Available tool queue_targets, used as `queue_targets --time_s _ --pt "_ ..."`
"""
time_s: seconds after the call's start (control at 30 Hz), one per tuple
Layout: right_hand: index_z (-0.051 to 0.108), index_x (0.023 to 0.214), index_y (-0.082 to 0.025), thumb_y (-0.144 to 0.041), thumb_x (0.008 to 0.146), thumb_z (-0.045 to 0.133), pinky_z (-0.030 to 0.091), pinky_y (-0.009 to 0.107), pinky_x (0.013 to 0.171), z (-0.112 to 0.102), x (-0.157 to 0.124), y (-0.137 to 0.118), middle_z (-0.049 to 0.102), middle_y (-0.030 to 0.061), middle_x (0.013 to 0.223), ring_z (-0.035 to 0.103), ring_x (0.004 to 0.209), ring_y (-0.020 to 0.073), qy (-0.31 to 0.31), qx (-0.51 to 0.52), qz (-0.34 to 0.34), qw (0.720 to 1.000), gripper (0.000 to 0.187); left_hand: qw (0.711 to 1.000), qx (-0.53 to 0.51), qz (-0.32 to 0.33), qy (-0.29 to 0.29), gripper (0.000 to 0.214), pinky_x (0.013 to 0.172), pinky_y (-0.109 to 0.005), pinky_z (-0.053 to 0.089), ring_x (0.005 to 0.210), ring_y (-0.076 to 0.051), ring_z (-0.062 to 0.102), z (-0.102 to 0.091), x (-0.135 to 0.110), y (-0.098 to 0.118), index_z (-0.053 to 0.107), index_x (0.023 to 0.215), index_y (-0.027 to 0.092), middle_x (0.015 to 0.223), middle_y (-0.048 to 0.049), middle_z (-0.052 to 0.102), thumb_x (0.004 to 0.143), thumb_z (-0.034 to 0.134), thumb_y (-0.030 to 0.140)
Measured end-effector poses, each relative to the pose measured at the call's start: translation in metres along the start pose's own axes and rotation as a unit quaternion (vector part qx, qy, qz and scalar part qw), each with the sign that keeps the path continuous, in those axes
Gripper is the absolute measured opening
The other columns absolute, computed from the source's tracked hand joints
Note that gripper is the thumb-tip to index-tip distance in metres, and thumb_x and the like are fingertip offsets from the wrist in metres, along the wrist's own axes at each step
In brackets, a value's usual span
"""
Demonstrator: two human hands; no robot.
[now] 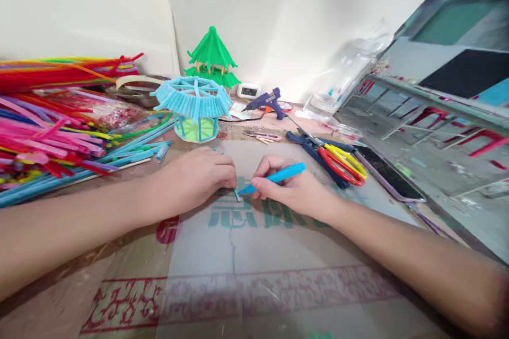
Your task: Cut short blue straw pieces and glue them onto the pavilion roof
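My right hand [280,183] grips a blue marker [284,173], its tip angled down to the left. That tip meets or nearly meets a thin small stick [237,196], partly blue, whose end pokes out below my left hand [202,172]. My left fingers are curled down over the stick, pressing it near the plastic-covered work surface [278,249]. The rest of the stick is hidden under the hand. Behind my left hand stands a small round pavilion model [194,108] with a light blue fuzzy roof and a green base.
Bundles of coloured pipe cleaners [47,137] fill the left side. At the back are a green tiered roof model [212,58], a small digital clock [249,89] and a glue gun [264,101]. Red-and-yellow-handled scissors [342,161], a phone [389,172] and a clear bottle [326,95] lie right.
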State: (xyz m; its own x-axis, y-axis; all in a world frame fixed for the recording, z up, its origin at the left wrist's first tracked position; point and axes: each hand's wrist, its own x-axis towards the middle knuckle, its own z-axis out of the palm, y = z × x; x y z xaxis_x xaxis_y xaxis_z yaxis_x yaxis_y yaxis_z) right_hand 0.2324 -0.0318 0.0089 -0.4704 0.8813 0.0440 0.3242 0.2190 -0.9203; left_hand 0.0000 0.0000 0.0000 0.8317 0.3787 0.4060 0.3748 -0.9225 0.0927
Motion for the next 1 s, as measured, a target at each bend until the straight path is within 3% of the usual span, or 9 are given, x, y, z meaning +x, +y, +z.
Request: queue_targets --time_s 0.37,0.6,1.0 --pt "0.059 0.076 -0.019 -0.027 0.079 0.076 0.047 0.02 0.051 -0.0004 -0.001 -0.0024 0.072 0.0009 0.066 0.066 0.057 0.0125 0.0 0.023 0.017 1.0 0.019 1.0 0.008 -0.003 0.006 0.018 0.07 -0.03 0.038 0.077 -0.017 0.063 -0.0001 0.0008 0.002 0.069 0.084 0.02 0.08 0.0009 0.07 0.092 0.058 0.008" --pt "0.058 0.075 -0.02 -0.034 0.084 0.07 0.048 0.023 0.05 -0.0002 -0.0018 -0.0023 0.07 0.0019 0.064 0.071 0.06 0.0169 -0.002 -0.003 0.002 1.0 0.021 1.0 0.005 0.003 0.013 0.019 0.07 -0.029 0.038 0.076 -0.017 0.063 -0.0012 0.0018 0.0019 0.068 0.084 0.02 0.08 0.0014 0.07 0.09 0.057 0.005" --pt "0.058 0.076 -0.02 -0.032 0.083 0.071 0.047 0.022 0.05 0.0007 -0.0031 -0.0023 0.07 0.0007 0.065 0.069 0.06 0.0148 -0.004 -0.005 0.003 1.0 0.019 1.0 0.007 0.005 0.016 0.019 0.069 -0.029 0.038 0.076 -0.016 0.062 0.0006 0.0015 0.0015 0.068 0.084 0.02 0.08 0.0012 0.069 0.091 0.057 0.006"
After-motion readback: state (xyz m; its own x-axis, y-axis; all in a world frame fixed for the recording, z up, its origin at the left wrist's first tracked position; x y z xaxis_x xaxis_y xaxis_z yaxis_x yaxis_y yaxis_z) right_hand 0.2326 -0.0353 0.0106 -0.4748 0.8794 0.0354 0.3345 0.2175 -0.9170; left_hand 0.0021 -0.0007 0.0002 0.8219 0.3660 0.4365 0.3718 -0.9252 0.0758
